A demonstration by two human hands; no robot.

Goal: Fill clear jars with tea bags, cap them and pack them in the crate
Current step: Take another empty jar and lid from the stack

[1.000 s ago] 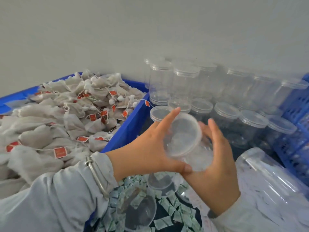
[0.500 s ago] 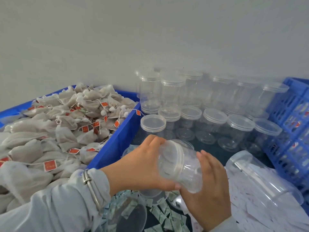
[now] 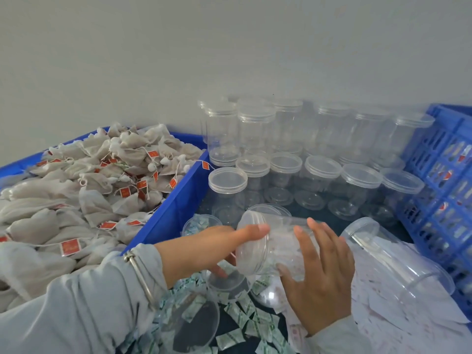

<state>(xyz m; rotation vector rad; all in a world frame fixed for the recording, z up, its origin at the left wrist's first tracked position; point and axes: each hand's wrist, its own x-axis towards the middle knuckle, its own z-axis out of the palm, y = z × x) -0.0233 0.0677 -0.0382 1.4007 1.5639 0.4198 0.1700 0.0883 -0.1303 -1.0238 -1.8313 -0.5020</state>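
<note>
While tipped on its side above the small packets, clear jar (image 3: 270,241) gripped by right hand (image 3: 319,274) round its base end, fingers curled over the wall, thumb underneath. Open mouth turned toward the left hand (image 3: 217,247), whose index finger and thumb pinch the jar's rim at top and bottom. Nothing visible inside the jar. Grey sleeve (image 3: 84,310) on the left arm, with a metal bangle (image 3: 139,272) at the wrist.

Directly below the hands, scattered green-and-white sachets (image 3: 237,320) on a dark surface, with shallow clear lids (image 3: 194,325) lying among them and one more under the left palm. Just right of the right hand, a large clear tub (image 3: 398,261) lying on its side, holding white paper slips (image 3: 383,302) that spill toward the near edge.

Beyond the hands, rows of capped empty jars (image 3: 321,180) standing upright, a lower row in front and a taller stack behind against the grey wall (image 3: 229,47). One capped jar (image 3: 227,185) at the left end of the front row, touching the blue bin's corner.

On the left, blue bin (image 3: 173,208) heaped with tea bags (image 3: 84,190), pale mesh pouches with strings and red tags. On the far right, slatted blue crate (image 3: 444,180), filled jars dimly visible through its slots.
</note>
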